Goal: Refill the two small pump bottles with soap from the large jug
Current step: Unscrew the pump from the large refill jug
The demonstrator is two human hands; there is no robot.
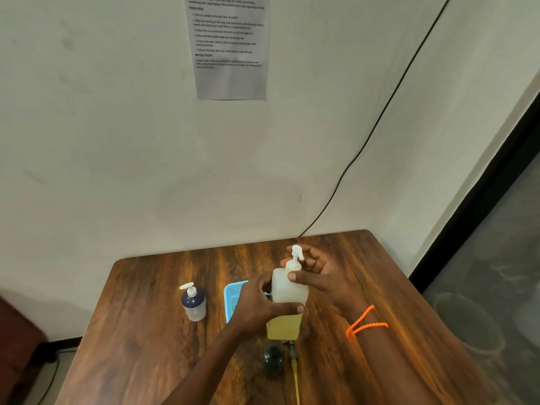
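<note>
While hands hold bottle (289, 290), basket (233, 299) behind.

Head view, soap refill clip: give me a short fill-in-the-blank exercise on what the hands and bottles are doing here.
1. The left hand grips the body of the clear bottle, whose soap looks ____ in colour.
2. The right hand is at that bottle's ____.
3. The dark bottle stands on the table to the ____ of the blue basket.

Missing words: yellow; pump; left
</note>
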